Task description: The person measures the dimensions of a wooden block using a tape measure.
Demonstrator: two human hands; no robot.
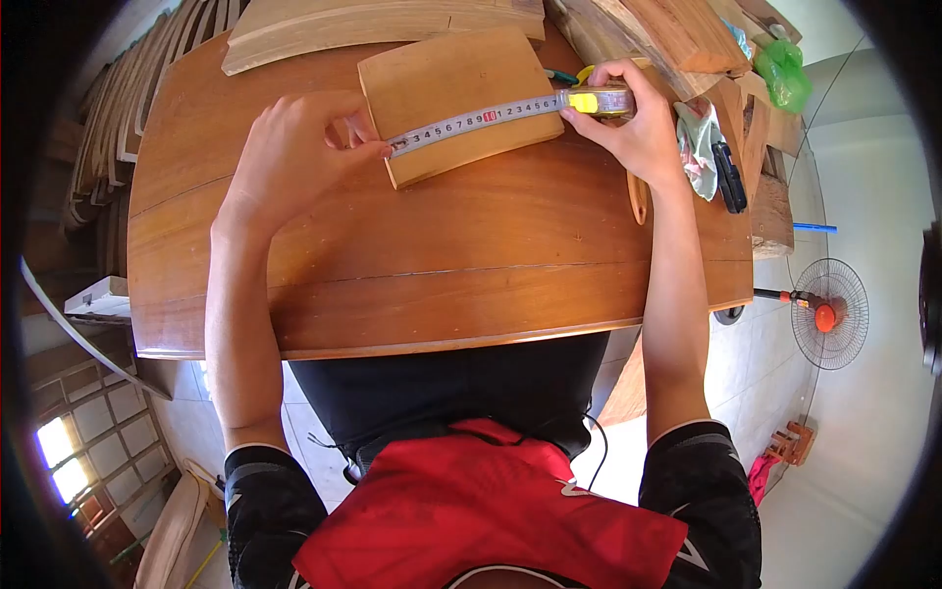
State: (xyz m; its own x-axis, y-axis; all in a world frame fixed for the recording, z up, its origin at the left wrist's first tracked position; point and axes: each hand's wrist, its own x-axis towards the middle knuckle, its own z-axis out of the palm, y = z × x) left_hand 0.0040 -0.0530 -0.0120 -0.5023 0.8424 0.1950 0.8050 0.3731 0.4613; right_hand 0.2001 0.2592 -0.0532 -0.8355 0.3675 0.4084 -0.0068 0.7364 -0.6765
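A rectangular wooden board [461, 83] lies slightly tilted on the brown wooden table [442, 265]. Across its lower part runs the extended blade of a tape measure [471, 122], its numbers facing up. My left hand [299, 152] pinches the blade's end at the board's left edge, thumb and forefinger together. At the board's right edge my right hand [633, 123] is closed around the tape's case, which has a yellow part facing up.
Long planks [383, 29] lie at the table's far edge, with more timber [677, 34] at the far right. A cloth [699, 147] and a black object [729, 177] lie right of my right hand. A fan [829, 314] stands beyond the table's right side.
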